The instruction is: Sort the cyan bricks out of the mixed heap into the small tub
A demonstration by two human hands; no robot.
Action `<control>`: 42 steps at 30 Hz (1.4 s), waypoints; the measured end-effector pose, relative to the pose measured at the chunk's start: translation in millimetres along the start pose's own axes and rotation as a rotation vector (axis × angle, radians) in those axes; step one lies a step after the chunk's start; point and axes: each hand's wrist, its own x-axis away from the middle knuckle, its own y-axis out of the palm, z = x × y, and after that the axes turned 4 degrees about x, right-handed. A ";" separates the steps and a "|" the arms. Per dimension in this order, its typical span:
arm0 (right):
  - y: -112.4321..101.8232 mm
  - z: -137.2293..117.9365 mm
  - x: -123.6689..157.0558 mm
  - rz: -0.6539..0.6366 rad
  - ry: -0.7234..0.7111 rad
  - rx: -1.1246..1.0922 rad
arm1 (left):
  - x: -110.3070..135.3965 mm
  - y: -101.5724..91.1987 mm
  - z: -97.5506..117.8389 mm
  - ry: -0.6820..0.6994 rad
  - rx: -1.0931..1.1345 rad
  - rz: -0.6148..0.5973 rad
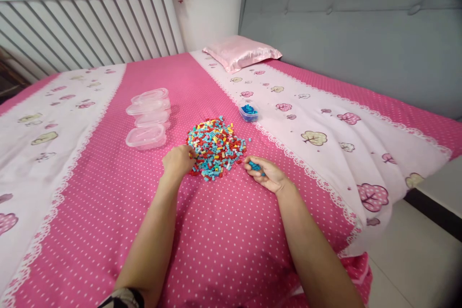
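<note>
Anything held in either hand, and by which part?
Right hand: small blue plastic bricks, cupped as a loose handful, no single gripped part visible. Left hand: at the multicoloured plastic brick pile; any hold can't be told.

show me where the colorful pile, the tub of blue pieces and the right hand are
Colorful pile (216,147): head view, middle of the heap.
Tub of blue pieces (249,117): head view, its near wall.
Right hand (271,176): head view, on the palm.
</note>
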 end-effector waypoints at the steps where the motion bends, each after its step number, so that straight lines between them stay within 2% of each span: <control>1: 0.1 0.1 0.0 0.000 0.000 -0.002 | 1.2 -1.8 0.8 0.048 0.025 -0.029; 4: 0.1 0.2 0.0 -0.009 -0.002 0.001 | 5.3 -4.1 5.5 0.176 0.083 -0.109; 6: 0.2 0.2 0.1 -0.010 -0.005 0.006 | 7.1 -2.0 9.1 0.200 0.063 -0.126; 15: 2.5 -0.9 1.6 0.010 -0.001 0.010 | 3.6 11.8 13.6 0.217 -0.032 -0.142; 25: 1.6 -0.8 1.4 -0.002 0.001 0.019 | 7.8 13.2 18.8 0.247 -0.054 -0.133; 31: 0.5 -0.3 0.9 -0.008 -0.003 0.023 | 4.3 13.8 16.6 0.306 -0.045 -0.174; 42: 0.1 -0.8 0.9 -0.013 -0.003 0.017 | 0.8 11.7 7.7 0.323 0.029 -0.163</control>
